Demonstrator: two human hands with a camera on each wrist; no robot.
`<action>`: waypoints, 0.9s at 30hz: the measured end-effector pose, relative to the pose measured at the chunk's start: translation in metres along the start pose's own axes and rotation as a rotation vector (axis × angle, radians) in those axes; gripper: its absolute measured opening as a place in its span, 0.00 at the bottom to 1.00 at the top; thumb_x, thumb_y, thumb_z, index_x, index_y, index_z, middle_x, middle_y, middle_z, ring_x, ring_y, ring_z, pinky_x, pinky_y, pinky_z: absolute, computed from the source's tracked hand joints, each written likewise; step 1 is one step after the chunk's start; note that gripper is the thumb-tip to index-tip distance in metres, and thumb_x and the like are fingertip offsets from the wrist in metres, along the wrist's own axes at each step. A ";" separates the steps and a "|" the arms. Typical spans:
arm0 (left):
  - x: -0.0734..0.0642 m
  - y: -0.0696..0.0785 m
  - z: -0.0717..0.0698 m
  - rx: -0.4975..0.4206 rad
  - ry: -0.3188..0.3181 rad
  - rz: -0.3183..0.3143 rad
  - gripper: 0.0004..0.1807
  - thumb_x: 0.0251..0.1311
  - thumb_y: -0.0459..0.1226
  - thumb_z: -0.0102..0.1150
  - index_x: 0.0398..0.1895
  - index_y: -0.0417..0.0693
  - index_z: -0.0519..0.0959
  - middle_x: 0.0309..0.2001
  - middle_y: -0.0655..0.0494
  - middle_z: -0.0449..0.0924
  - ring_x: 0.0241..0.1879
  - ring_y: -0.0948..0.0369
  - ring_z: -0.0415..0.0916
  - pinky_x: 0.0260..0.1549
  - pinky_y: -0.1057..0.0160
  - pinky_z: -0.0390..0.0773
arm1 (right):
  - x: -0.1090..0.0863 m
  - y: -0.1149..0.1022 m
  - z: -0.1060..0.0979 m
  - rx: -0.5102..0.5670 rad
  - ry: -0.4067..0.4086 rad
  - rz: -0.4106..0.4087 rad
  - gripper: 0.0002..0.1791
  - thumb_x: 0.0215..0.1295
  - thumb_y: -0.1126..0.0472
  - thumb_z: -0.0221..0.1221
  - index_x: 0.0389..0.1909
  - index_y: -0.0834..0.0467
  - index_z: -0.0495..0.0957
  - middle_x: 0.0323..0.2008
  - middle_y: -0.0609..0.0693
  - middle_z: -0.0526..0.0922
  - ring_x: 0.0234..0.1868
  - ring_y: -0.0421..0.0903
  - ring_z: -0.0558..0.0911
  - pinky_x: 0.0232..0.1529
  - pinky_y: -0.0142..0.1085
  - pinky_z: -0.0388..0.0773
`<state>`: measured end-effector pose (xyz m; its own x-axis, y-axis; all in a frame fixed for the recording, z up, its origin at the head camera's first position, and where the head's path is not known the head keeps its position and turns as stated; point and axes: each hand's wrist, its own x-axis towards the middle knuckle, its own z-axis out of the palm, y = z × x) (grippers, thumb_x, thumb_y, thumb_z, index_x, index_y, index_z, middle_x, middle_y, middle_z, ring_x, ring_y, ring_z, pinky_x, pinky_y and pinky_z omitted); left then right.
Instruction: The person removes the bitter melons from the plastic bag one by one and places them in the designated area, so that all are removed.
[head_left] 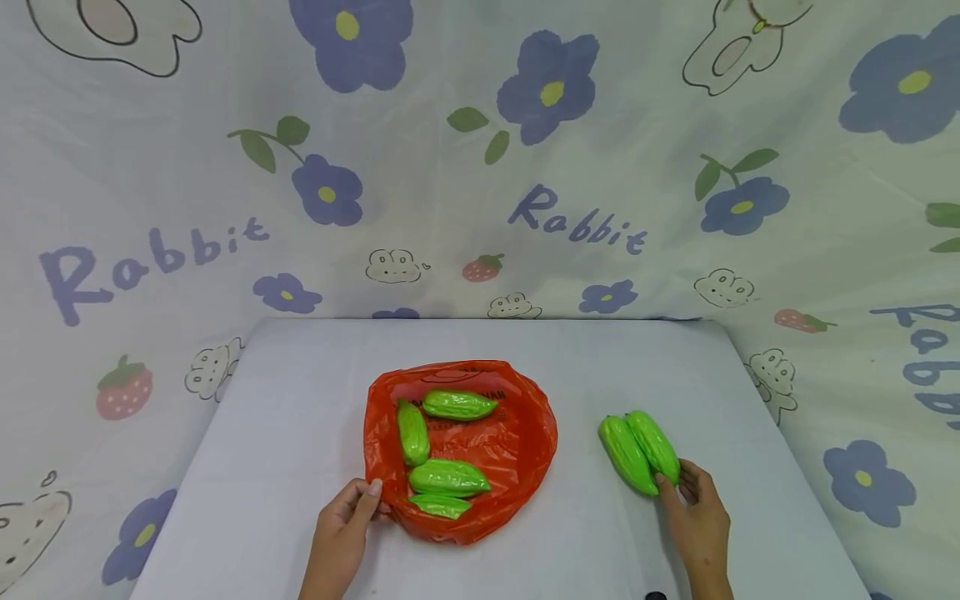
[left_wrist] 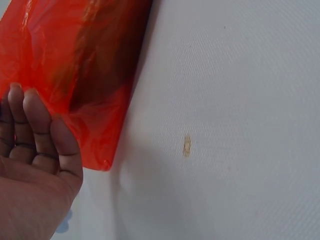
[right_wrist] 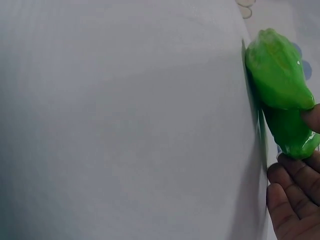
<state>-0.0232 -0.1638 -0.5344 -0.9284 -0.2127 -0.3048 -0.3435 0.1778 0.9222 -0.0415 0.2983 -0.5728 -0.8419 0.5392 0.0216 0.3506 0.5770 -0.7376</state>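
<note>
An opened red plastic bag (head_left: pixel 536 400) stands on the table with several shiny green gourd-shaped vegetables (head_left: pixel 457 405) inside. My left hand (head_left: pixel 348 512) pinches the bag's rim at its near left side; in the left wrist view its fingers (left_wrist: pixel 37 112) lie against the bag's outer wall. To the right of the bag, two more green gourds lie side by side, touching and slanted. The right hand (head_left: pixel 699 512) holds the near end of the right-hand gourd (head_left: pixel 652 442), its thumb next to the left-hand gourd (head_left: pixel 627 454). The right wrist view shows the fingers (right_wrist: pixel 295 185) partly cut off.
A white cloth covers the table (head_left: pixel 300 375). Behind and beside it hangs a patterned curtain (head_left: pixel 420 192) with flowers and rabbits. A small dark object (head_left: pixel 656 596) shows at the bottom edge of the head view. A small brownish mark (left_wrist: pixel 187 146) lies on the cloth.
</note>
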 end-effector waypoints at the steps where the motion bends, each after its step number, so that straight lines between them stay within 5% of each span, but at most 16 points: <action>1: 0.000 0.000 0.000 -0.002 -0.003 -0.004 0.22 0.79 0.52 0.53 0.40 0.41 0.79 0.35 0.51 0.81 0.39 0.56 0.76 0.37 0.64 0.77 | 0.000 0.000 0.000 0.000 -0.003 -0.001 0.29 0.75 0.56 0.64 0.69 0.66 0.69 0.60 0.68 0.79 0.64 0.65 0.78 0.63 0.53 0.74; 21: 0.000 -0.002 -0.001 -0.012 -0.011 -0.020 0.22 0.79 0.52 0.53 0.41 0.40 0.79 0.36 0.51 0.81 0.39 0.56 0.76 0.35 0.63 0.76 | 0.001 -0.001 0.000 0.000 -0.008 0.008 0.30 0.74 0.57 0.65 0.70 0.66 0.69 0.61 0.68 0.78 0.65 0.65 0.77 0.63 0.53 0.74; 24: -0.001 -0.001 -0.001 -0.013 -0.009 -0.006 0.22 0.79 0.52 0.53 0.40 0.41 0.79 0.36 0.51 0.81 0.39 0.56 0.76 0.36 0.64 0.77 | 0.001 -0.001 -0.001 -0.006 -0.014 0.007 0.30 0.74 0.56 0.64 0.70 0.66 0.69 0.61 0.68 0.78 0.64 0.64 0.77 0.64 0.46 0.75; 27: -0.001 0.000 -0.001 -0.012 -0.004 0.010 0.22 0.79 0.52 0.53 0.40 0.41 0.79 0.35 0.51 0.81 0.39 0.56 0.77 0.36 0.64 0.78 | 0.001 -0.001 -0.002 -0.005 -0.018 0.000 0.30 0.74 0.55 0.64 0.70 0.66 0.69 0.61 0.68 0.78 0.64 0.63 0.78 0.62 0.27 0.74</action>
<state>-0.0218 -0.1646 -0.5342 -0.9322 -0.2074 -0.2965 -0.3326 0.1685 0.9279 -0.0415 0.2995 -0.5702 -0.8492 0.5280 0.0088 0.3531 0.5800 -0.7342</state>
